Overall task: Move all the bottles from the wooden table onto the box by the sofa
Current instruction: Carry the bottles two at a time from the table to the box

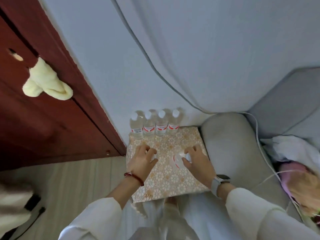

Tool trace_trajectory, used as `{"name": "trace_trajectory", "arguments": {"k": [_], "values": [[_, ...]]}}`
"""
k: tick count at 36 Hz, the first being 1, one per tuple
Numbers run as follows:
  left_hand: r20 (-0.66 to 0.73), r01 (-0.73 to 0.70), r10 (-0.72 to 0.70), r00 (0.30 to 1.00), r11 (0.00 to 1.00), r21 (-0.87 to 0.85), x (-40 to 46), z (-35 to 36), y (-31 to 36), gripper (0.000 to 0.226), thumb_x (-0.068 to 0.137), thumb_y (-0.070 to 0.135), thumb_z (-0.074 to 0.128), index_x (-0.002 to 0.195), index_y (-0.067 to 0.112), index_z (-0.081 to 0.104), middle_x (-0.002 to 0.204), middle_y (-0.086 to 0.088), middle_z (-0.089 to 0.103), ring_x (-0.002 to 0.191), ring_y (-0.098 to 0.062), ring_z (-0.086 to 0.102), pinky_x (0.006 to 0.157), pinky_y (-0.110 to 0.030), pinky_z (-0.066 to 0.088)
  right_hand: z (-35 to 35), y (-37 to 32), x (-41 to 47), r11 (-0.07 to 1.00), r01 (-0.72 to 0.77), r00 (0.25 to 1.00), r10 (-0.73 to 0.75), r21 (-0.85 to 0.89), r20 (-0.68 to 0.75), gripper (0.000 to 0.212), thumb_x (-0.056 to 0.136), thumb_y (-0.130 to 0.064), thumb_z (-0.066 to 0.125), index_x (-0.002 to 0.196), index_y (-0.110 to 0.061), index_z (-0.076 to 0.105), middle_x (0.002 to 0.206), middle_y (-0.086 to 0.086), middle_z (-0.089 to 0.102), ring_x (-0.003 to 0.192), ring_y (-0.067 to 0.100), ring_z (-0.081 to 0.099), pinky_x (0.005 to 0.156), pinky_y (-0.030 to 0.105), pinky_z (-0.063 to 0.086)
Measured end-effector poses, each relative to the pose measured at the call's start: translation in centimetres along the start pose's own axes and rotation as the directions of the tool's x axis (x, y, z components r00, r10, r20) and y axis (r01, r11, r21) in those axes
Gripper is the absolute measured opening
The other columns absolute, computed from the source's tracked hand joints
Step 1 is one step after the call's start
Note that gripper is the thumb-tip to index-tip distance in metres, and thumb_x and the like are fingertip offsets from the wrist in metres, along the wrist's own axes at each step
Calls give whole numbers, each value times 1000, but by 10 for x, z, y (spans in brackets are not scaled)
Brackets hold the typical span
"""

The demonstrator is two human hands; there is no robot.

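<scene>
A box covered with a floral-patterned cloth stands between the wall and the sofa arm. Several clear water bottles with white caps and red-white labels stand upright in a row along its far edge. My left hand grips the top of another bottle, which is mostly hidden under my fingers, over the box's left part. My right hand grips the cap end of a clear bottle over the box's right part. Whether these two bottles touch the cloth I cannot tell.
A grey sofa arm borders the box on the right, with a white cable and clothes on the seat. A dark red door with a pale towel hanging on it is at left. Pale floor lies in front.
</scene>
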State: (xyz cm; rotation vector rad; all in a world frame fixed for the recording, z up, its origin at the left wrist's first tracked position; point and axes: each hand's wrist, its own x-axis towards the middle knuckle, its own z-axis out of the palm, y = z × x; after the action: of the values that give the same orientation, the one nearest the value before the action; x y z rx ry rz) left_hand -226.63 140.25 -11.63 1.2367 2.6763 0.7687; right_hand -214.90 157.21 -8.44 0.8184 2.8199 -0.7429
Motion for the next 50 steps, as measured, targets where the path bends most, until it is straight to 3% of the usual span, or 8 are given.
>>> {"name": "trace_trajectory", "arguments": {"k": [8,14,22,29,33,36,39,50], "values": [[32,-29,30,999,999,-32,79,64,29,25,66,8,76,86,3,63,87,-16,61,82,-33,57,59,-29,45,-9,60,77,991,-98,995,98,94,-2,25,88,-22,53,110,-11,51,116,11,44,92,33,56,83,37,46],[24,-142,141,990,989,51,128,113,53,30,59,15,82,81,7,63,79,-11,63,70,-28,60,61,-32,51,-12,97,116,973,-170,983,179,159,-41,31,86,-26,58,112,-11,53,115,11,44,93,32,55,86,36,42],[-21,-142,147,989,978,156,185,155,58,31,59,19,81,82,10,63,81,-10,66,71,-27,61,66,-35,51,-15,134,154,925,-225,953,274,306,-127,27,83,-21,62,108,-12,57,114,11,45,93,32,55,86,36,44],[-86,-108,128,988,972,208,226,171,57,32,60,24,81,82,11,62,78,-9,64,69,-27,60,65,-35,47,-17,140,181,921,-133,973,192,366,-128,30,82,-17,63,111,-12,57,115,12,46,96,28,56,89,36,47],[-91,-101,129,988,960,262,228,169,54,38,59,27,81,90,12,63,84,-7,66,72,-27,61,69,-37,47,-17,147,181,975,-64,995,79,212,-64,39,86,-15,56,124,-14,45,124,11,40,97,30,56,83,36,49],[-71,-143,175,982,935,326,217,167,51,51,59,19,80,104,12,58,95,-7,66,80,-26,62,76,-39,45,-19,152,178,994,-30,998,35,107,-50,36,89,-12,51,123,-13,43,126,10,40,96,32,56,76,35,48],[-44,-179,210,977,912,369,214,165,50,61,51,4,80,104,14,53,94,-6,65,77,-24,62,79,-36,30,-20,152,181,994,-27,997,34,108,-66,31,90,-12,49,121,-9,44,123,11,43,94,34,56,76,37,47],[-152,-75,122,981,956,283,228,163,48,47,56,11,83,97,10,59,86,-8,66,70,-23,62,74,-32,26,-17,130,209,982,-34,991,57,185,-120,30,88,-15,54,117,-7,45,122,11,45,92,36,58,78,43,50]]}}
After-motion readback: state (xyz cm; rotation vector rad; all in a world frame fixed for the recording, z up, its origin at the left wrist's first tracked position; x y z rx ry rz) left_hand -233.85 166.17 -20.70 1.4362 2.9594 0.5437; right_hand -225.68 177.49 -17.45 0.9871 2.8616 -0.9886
